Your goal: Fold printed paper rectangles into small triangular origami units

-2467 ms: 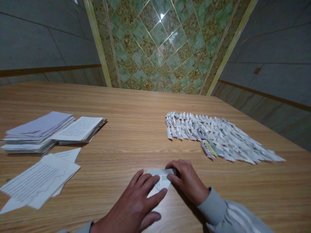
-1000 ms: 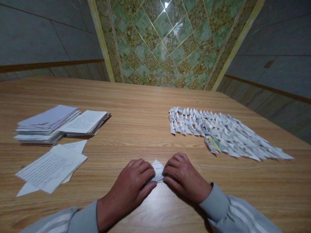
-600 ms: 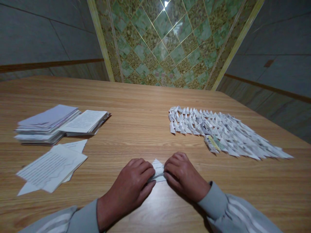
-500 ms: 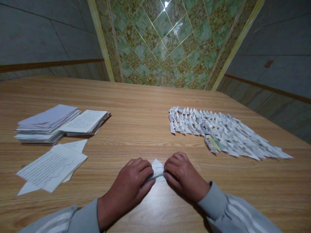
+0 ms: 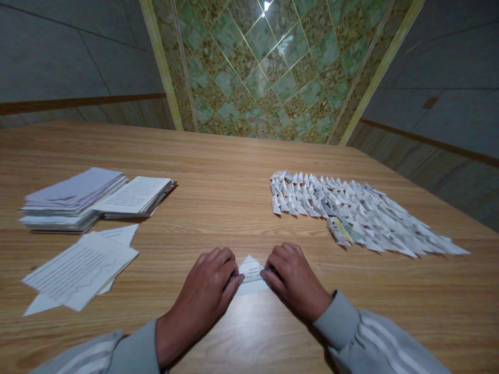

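Note:
A small printed sheet of paper (image 5: 250,267), folded to a point at its far end, lies on the table between my hands. A turned-up strip crosses it, with a flat pale flap along the near side. My left hand (image 5: 212,283) pinches the left end of that strip between thumb and curled fingers. At the right end, my right hand (image 5: 292,278) grips it the same way, thumb pointing inward. My fingertips hide both ends of the paper.
Rows of small folded paper pieces (image 5: 362,218) stand on the wooden table (image 5: 218,161) at right. To the left are a stack of paper sheets (image 5: 74,189), a smaller printed stack (image 5: 134,196) and loose printed sheets (image 5: 81,267). A tiled wall (image 5: 265,67) rises behind.
Both hands have moved slightly apart, the left one leftward, baring more of the folded paper. The near flap now shows wider and flatter.

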Demonstrator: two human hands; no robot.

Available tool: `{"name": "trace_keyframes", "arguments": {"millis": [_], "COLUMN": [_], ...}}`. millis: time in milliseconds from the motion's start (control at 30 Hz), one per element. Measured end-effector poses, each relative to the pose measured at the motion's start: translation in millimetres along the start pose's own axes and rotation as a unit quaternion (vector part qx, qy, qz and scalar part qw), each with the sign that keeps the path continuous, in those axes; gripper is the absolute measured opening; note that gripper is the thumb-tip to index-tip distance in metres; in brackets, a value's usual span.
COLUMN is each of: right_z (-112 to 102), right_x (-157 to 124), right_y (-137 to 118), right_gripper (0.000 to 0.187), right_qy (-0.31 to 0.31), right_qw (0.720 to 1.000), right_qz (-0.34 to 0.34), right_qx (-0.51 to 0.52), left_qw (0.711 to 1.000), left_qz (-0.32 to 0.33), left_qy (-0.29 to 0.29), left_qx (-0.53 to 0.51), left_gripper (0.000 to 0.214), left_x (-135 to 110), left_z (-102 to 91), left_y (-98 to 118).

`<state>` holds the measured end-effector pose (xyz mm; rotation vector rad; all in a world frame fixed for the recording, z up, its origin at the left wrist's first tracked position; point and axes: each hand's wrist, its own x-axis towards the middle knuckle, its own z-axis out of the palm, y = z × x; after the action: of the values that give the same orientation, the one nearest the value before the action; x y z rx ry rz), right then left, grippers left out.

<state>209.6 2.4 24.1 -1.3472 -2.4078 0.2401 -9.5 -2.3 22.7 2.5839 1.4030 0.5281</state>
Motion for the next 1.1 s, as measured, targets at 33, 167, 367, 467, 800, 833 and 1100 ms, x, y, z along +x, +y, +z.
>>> {"name": "trace_keyframes", "arguments": {"millis": [33, 167, 367, 467, 800, 833, 1100], "right_z": [0, 1, 4, 4, -3, -2, -2], "right_x": [0, 2, 7, 7, 0, -1, -7], "right_y": [0, 1, -1, -2, 9, 9, -13], "right_gripper": [0.013, 0.015, 0.015, 0.014, 0.013, 0.011, 0.012], "right_qy": [-0.002, -0.008, -0.015, -0.01, 0.01, 0.018, 0.016], "right_qw": [1.0, 1.0, 0.999, 0.999, 0.999, 1.0, 0.989], "right_qz": [0.002, 0.007, 0.031, 0.039, 0.04, 0.01, -0.124], "right_qx": [0.002, -0.002, -0.022, -0.021, 0.013, -0.001, -0.08], "left_qw": [1.0, 1.0, 0.999, 0.999, 0.996, 0.993, 0.982], "left_qz": [0.001, 0.0, -0.015, -0.027, 0.081, 0.105, 0.167], "left_qy": [0.0, -0.001, -0.004, -0.011, 0.034, 0.042, 0.021], "left_qx": [0.003, 0.016, 0.044, 0.045, 0.028, 0.043, 0.091], "left_gripper": [0.015, 0.014, 0.011, 0.01, 0.011, 0.011, 0.011], "left_x": [0, 1, 2, 3, -1, -1, -2], "left_z": [0.3, 2.4, 3.5, 2.3, 7.4, 8.3, 3.9], "left_y": [0, 0, 1, 2, -4, -3, 7]}}
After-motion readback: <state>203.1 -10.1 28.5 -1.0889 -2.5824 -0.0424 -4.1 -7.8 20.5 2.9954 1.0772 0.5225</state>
